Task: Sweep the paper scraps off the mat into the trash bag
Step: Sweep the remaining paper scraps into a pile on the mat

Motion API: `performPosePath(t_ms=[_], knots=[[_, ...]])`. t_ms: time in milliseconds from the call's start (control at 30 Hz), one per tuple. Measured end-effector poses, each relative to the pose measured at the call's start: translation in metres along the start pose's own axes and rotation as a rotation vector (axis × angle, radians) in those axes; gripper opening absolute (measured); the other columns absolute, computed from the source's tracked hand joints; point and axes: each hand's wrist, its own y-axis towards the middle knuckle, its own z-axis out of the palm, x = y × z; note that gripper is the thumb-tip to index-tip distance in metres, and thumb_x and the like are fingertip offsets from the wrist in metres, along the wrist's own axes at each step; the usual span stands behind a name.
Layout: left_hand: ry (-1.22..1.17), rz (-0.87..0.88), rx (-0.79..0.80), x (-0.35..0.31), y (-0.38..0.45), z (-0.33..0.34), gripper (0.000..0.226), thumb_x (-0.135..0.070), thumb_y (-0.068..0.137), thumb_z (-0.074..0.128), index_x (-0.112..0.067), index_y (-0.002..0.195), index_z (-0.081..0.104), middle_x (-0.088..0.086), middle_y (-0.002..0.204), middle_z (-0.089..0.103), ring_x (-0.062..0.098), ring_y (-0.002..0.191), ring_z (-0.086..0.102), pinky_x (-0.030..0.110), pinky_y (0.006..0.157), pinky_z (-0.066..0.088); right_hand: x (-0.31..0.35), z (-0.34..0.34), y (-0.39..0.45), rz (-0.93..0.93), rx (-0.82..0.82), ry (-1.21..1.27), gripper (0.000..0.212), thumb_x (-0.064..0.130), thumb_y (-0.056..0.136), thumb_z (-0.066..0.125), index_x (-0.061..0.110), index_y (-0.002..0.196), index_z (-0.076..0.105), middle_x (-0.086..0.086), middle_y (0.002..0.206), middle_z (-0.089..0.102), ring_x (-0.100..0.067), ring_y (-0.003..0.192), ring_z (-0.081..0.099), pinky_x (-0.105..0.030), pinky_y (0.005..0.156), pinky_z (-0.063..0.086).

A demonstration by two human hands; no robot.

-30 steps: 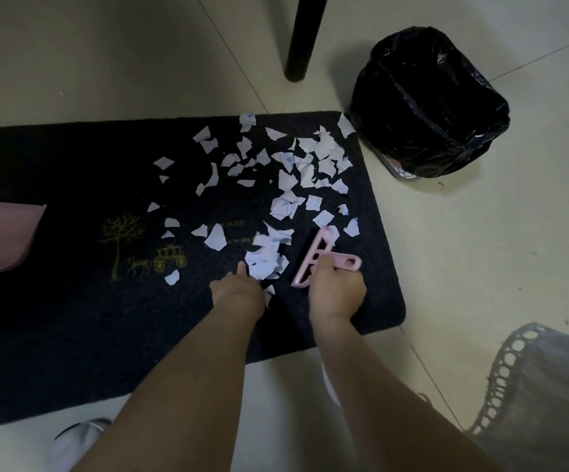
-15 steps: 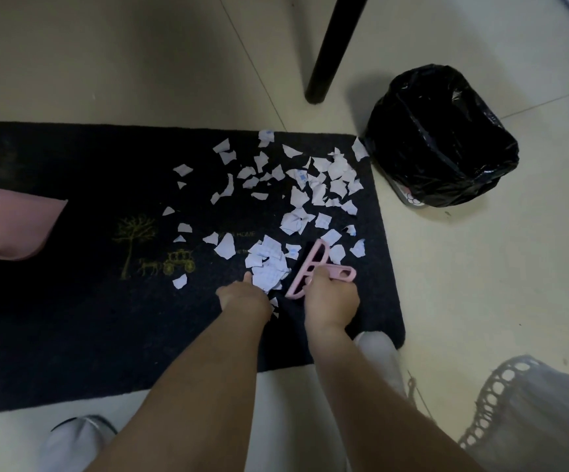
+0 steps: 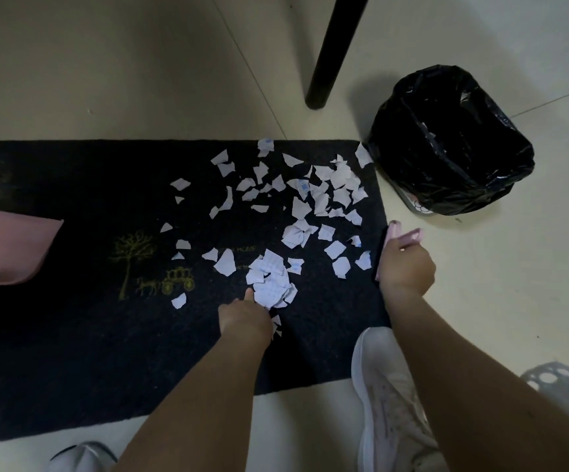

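1. The dark doormat (image 3: 71, 335) lies flat on the pale tiled floor, printed with a gold tree and carriage; a pink dustpan (image 3: 7, 253) rests on its left end.
2. The black trash bag (image 3: 453, 144) lines a small bin standing just off the mat's far right corner, mouth open and upward.
3. The paper scraps (image 3: 310, 199) are all on the mat, none visibly in the bag: loose across the right half, thickest toward the far right corner, with a gathered heap (image 3: 271, 281) nearer the person.
4. The right hand (image 3: 407, 267) hovers at the mat's right edge, fingers curled round a small pink hand brush (image 3: 392, 233).
5. The left hand (image 3: 245, 318) rests at the near side of the heap, thumb extended; its other fingers are hidden, so their state cannot be told.
6. Judgement: the step is corralling scraps into one pile. Short, low strokes inward from the right edge, bristles flat to the pile, should keep light paper from flicking onto the floor; the left hand can wall the heap.
7. The dustpan lies well apart from the scraps and seems needed next.
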Motion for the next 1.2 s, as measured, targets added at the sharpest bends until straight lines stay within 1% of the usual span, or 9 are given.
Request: performPosePath(t_ms=[100,167,433,600,733,833,1000,1100,1200], knots=[[-0.030,0.002,-0.102,0.003,0.008,-0.008,0.039,-0.005,0.092,0.046,-0.013,0.129,0.054,0.003,0.135,0.053,0.020,0.114,0.058,0.027,0.083,0.042,0.009,0.015,0.001,-0.053,0.083,-0.030,0.069,0.038,0.103,0.014,-0.002,0.084,0.067,-0.013,0.073,0.061,-0.031,0.077,0.058,-0.032,0.073,0.039],[-0.037,-0.001,-0.186,0.007,0.014,-0.015,0.030,-0.003,0.091,0.047,-0.015,0.114,0.062,0.002,0.118,0.062,0.019,0.106,0.061,0.026,0.076,0.042,0.014,0.025,-0.004,-0.072,0.117,-0.026,0.063,0.035,0.103,0.019,-0.001,0.080,0.066,-0.008,0.068,0.055,-0.027,0.066,0.052,-0.028,0.064,0.035],[-0.046,-0.001,-0.327,0.010,0.045,-0.049,0.036,0.003,0.088,0.051,-0.011,0.120,0.060,0.007,0.123,0.058,0.022,0.110,0.060,0.028,0.084,0.049,0.027,0.046,-0.034,-0.135,0.300,0.176,0.043,0.024,0.096,0.045,0.009,0.057,0.051,0.000,0.057,0.051,-0.015,0.049,0.047,-0.024,0.046,0.032],[-0.137,-0.033,-0.430,0.013,0.055,-0.053,0.044,-0.004,0.089,0.051,-0.004,0.131,0.039,0.018,0.136,0.042,0.029,0.115,0.053,0.031,0.089,0.048,0.028,0.032,-0.007,-0.116,0.104,0.176,0.051,0.027,0.100,0.038,0.007,0.054,0.047,-0.001,0.053,0.045,-0.013,0.046,0.039,-0.026,0.045,0.025],[-0.144,-0.022,-0.373,0.022,0.065,-0.053,0.049,-0.014,0.088,0.052,-0.004,0.132,0.034,0.015,0.136,0.043,0.028,0.121,0.043,0.030,0.097,0.045,0.024,0.034,0.018,-0.127,-0.001,0.055,0.059,0.030,0.103,0.021,0.002,0.061,0.053,-0.006,0.058,0.050,-0.024,0.053,0.044,-0.030,0.057,0.035],[-0.159,-0.018,-0.342,0.026,0.068,-0.056,0.046,-0.012,0.087,0.050,-0.005,0.131,0.036,0.012,0.130,0.047,0.026,0.121,0.041,0.031,0.095,0.044,0.029,0.049,0.010,-0.217,0.087,-0.008,0.062,0.034,0.104,0.018,0.009,0.062,0.056,-0.002,0.057,0.053,-0.014,0.047,0.045,-0.025,0.051,0.031],[-0.149,-0.009,-0.293,0.032,0.071,-0.061,0.047,-0.012,0.089,0.048,-0.006,0.134,0.036,0.010,0.133,0.046,0.026,0.125,0.038,0.033,0.098,0.044,0.043,0.066,-0.030,-0.392,0.322,0.008,0.044,0.032,0.100,0.038,0.016,0.061,0.052,0.002,0.059,0.053,-0.007,0.043,0.044,-0.020,0.043,0.030],[-0.107,0.014,-0.273,0.033,0.071,-0.061,0.047,-0.015,0.091,0.048,-0.006,0.135,0.035,0.011,0.133,0.046,0.026,0.124,0.040,0.035,0.097,0.044,0.044,0.063,-0.032,-0.388,0.263,0.058,0.045,0.022,0.094,0.047,0.018,0.050,0.037,0.002,0.054,0.044,-0.011,0.046,0.038,-0.026,0.052,0.028],[-0.082,0.021,-0.248,0.036,0.074,-0.068,0.045,-0.014,0.092,0.048,-0.006,0.135,0.037,0.012,0.129,0.051,0.026,0.118,0.049,0.033,0.091,0.047,0.045,0.052,-0.012,-0.328,0.141,0.106,0.042,0.024,0.094,0.045,0.019,0.052,0.039,-0.001,0.056,0.048,-0.015,0.048,0.041,-0.025,0.051,0.028]])
